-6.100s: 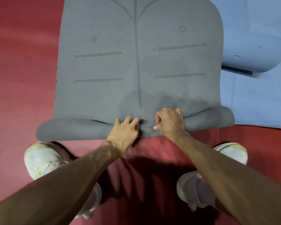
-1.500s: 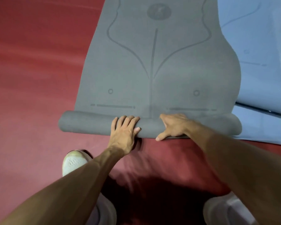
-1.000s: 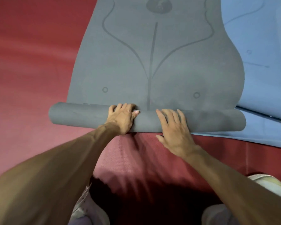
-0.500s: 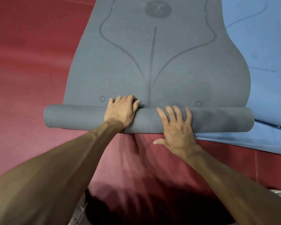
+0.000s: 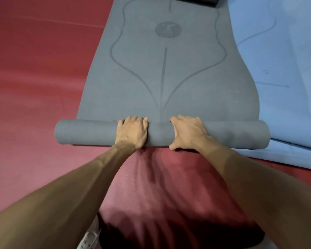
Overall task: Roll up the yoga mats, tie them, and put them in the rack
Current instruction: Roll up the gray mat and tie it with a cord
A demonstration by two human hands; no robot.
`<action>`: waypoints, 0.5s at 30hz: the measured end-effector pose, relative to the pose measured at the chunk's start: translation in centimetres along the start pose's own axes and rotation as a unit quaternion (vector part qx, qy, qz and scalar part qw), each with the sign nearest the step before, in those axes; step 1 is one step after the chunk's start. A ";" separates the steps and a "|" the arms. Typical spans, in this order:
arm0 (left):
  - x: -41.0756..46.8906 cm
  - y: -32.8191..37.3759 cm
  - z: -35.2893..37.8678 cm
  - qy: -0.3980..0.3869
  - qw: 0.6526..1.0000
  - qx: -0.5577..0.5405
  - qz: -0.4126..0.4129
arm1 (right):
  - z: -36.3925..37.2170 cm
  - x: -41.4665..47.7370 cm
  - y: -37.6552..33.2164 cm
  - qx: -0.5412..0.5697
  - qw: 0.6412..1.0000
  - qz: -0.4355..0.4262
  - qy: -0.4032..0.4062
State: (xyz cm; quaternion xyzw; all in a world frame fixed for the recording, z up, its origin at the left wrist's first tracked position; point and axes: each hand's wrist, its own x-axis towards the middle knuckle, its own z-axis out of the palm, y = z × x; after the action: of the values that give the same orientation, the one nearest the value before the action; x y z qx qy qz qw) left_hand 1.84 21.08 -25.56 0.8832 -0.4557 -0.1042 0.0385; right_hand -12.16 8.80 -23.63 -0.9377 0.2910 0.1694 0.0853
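A grey yoga mat (image 5: 169,78) lies on the red floor, its near end rolled into a thick roll (image 5: 90,132) across the frame. The flat part runs away from me, printed with curved lines and a round emblem. My left hand (image 5: 132,131) grips the roll left of centre, fingers curled over its far side. My right hand (image 5: 186,131) grips it right of centre, fingers curled over the top and thumb at the near edge.
A light blue mat (image 5: 285,69) lies flat to the right, partly under the grey roll's right end. A dark object (image 5: 196,0) sits at the grey mat's far end. Red floor (image 5: 34,78) spreads to the left. A white shoe (image 5: 90,239) shows at the bottom.
The roll has grown thicker and moved away from me over the mat. My right hand, flat on the roll half a second ago, now curls over it.
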 end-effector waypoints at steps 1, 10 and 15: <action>-0.6 0.2 0.0 0.027 1.000 0.000 -0.004 | -0.7 0.2 0.0 0.016 1.000 -0.001 -0.026; -7.3 0.5 -2.3 0.073 0.995 -0.028 0.068 | -4.6 -2.2 -1.0 0.124 0.981 0.001 -0.148; -10.1 -1.2 -2.0 -0.007 0.995 0.017 0.093 | -3.1 -3.7 -2.4 0.183 0.951 -0.012 -0.249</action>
State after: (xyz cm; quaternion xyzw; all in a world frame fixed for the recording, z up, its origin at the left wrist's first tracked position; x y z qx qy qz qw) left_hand -2.41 29.92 -22.31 0.8365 -0.5382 -0.0988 0.0300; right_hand -12.79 11.83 -19.22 -0.8376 0.2748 0.3404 0.3272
